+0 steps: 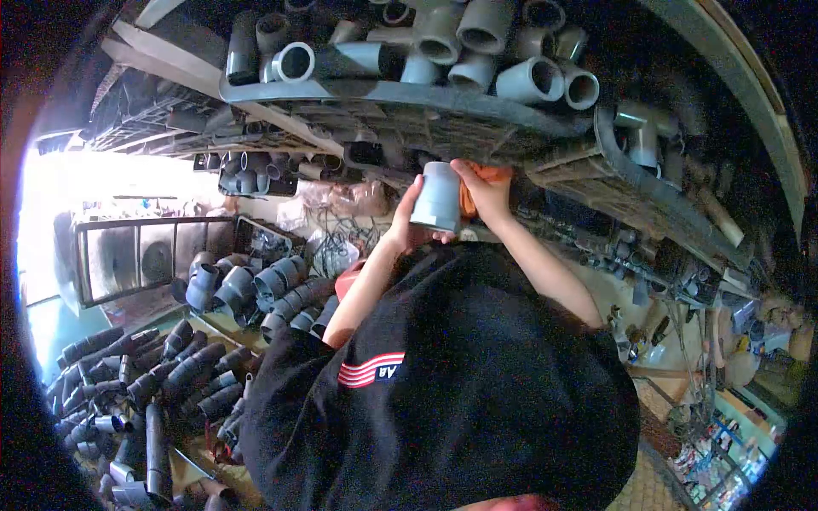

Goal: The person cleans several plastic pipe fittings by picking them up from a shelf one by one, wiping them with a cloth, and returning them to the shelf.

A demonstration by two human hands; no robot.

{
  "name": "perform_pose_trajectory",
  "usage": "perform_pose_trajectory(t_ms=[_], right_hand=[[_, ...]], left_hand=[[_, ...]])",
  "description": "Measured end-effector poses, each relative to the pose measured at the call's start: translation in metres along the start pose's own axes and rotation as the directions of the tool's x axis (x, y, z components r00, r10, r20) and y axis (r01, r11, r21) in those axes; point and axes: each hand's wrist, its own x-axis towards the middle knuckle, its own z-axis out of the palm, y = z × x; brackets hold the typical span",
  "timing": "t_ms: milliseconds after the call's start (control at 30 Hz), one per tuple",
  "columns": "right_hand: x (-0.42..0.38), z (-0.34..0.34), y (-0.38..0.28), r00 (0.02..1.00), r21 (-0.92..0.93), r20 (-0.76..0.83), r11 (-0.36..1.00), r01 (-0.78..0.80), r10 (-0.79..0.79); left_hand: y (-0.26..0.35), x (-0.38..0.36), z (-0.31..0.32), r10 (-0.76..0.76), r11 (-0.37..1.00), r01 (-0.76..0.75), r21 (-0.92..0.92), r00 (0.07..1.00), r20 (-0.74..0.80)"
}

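In the head view, my left hand (404, 228) is wrapped round a grey plastic pipe fitting (438, 196), with its thumb along the side and fingertips showing under the lower end. The fitting stands nearly upright in front of my chest, its lower part slightly wider than the top. Bunched in my right hand (490, 198) is an orange cloth (467, 203), against the fitting's right side. The right thumb reaches the fitting's upper rim. Most of the right fingers are hidden behind the cloth.
Just above my hands runs a shelf edge (409, 92) loaded with grey pipe fittings (530, 81). Another crate (609, 145) of fittings is at the right. Piles of dark fittings (179, 375) cover the floor at left, near a metal-framed panel (158, 255).
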Motion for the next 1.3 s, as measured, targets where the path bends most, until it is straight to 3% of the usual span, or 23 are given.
perform_pose_trajectory(t_ms=[100,300,367,400,467,533,567,600,633,667,700,733,767,800,833,867,933,1067,1100,1133,1167,1267,1300], right_hand=[[-0.007,0.003,0.007,0.997,-0.032,-0.023,0.997,0.074,-0.075],[-0.023,0.013,0.002,0.98,0.258,0.159,0.953,-0.158,0.12],[-0.023,-0.004,0.008,0.968,-0.181,0.195,0.976,-0.12,0.155],[-0.018,-0.026,0.01,0.926,-0.52,0.247,0.845,-0.123,0.287],[-0.026,-0.062,-0.05,0.913,-0.637,0.339,0.769,0.044,0.229],[-0.022,-0.117,-0.094,0.611,-0.881,0.317,0.464,-0.095,0.725],[-0.035,-0.155,-0.098,0.625,-0.767,0.447,0.633,-0.099,0.64],[-0.05,-0.194,-0.118,0.586,-0.75,0.31,0.571,-0.334,0.748],[-0.066,-0.244,-0.126,0.586,-0.667,0.22,0.559,-0.493,0.78],[-0.08,-0.297,-0.138,0.565,-0.677,0.081,0.462,-0.573,0.821],[-0.1,-0.345,-0.157,0.533,-0.531,-0.167,0.38,-0.757,0.829],[-0.128,-0.436,-0.144,0.623,-0.311,-0.194,0.555,-0.771,0.757],[-0.152,-0.489,-0.172,0.461,-0.309,-0.589,0.343,-0.887,0.663],[-0.163,-0.551,-0.171,0.516,-0.527,-0.8,0.051,-0.848,0.307],[-0.175,-0.617,-0.166,0.48,-0.432,-0.871,-0.304,-0.849,-0.103],[-0.168,-0.654,-0.191,0.568,-0.522,-0.802,-0.243,-0.817,-0.185],[-0.147,-0.692,-0.208,0.494,-0.541,-0.725,-0.048,-0.84,-0.479],[-0.126,-0.783,-0.15,0.511,-0.476,-0.733,-0.198,-0.857,-0.449],[-0.125,-0.816,-0.13,0.554,-0.461,-0.722,-0.308,-0.832,-0.414],[-0.127,-0.848,-0.111,0.62,-0.452,-0.689,-0.446,-0.773,-0.376],[-0.126,-0.887,-0.089,0.68,-0.437,-0.634,-0.555,-0.708,-0.368],[-0.14,-0.77,-0.148,0.747,-0.497,-0.527,-0.567,-0.657,-0.405],[-0.145,-0.774,-0.144,0.526,-0.436,-0.657,-0.297,-0.849,-0.539]], left_hand=[[-0.004,-0.005,-0.005,0.061,0.99,-0.056,0.129,0.998,-0.031],[-0.015,-0.016,0.011,0.194,0.969,-0.123,0.214,0.915,-0.354],[-0.031,-0.002,-0.023,0.186,0.981,-0.159,0.108,0.928,-0.323],[-0.024,-0.005,-0.01,0.158,0.986,-0.135,0.094,0.933,-0.325],[-0.015,-0.011,0.01,0.197,0.952,-0.069,0.298,0.883,-0.426],[-0.019,-0.002,-0.004,0.202,0.977,-0.206,0.054,0.812,-0.548],[-0.011,-0.007,0.0,0.209,0.97,-0.241,-0.026,0.884,-0.418],[-0.012,-0.003,-0.022,0.277,0.944,-0.311,-0.112,0.93,-0.243],[-0.01,-0.004,-0.009,0.371,0.908,-0.419,-0.004,0.807,-0.459],[-0.006,-0.004,-0.024,0.345,0.905,-0.384,-0.181,0.914,-0.214],[-0.006,-0.006,-0.022,0.357,0.899,-0.4,-0.179,0.905,-0.229],[-0.005,-0.006,-0.014,0.375,0.889,-0.422,-0.176,0.893,-0.248],[-0.003,-0.006,-0.007,0.412,0.873,-0.449,-0.189,0.888,-0.206],[0.0,-0.004,-0.001,0.445,0.857,-0.472,-0.207,0.88,-0.165],[0.0,-0.005,0.012,0.466,0.844,-0.497,-0.201,0.866,-0.181],[0.006,-0.003,0.01,0.455,0.87,-0.434,-0.233,0.889,0.046],[0.01,0.001,0.026,0.457,0.83,-0.475,-0.293,0.88,-0.131],[0.022,0.001,0.012,0.459,0.875,-0.479,-0.064,0.866,-0.199],[0.025,-0.006,0.022,0.393,0.91,-0.402,-0.101,0.914,-0.097],[0.023,-0.001,0.034,0.43,0.866,-0.482,-0.132,0.853,-0.297],[0.023,-0.003,0.024,0.435,0.867,-0.476,-0.144,0.866,-0.248],[0.025,-0.006,0.032,0.458,0.86,-0.499,-0.104,0.846,-0.274],[0.024,-0.005,0.014,0.407,0.873,-0.453,-0.182,0.881,-0.242]])
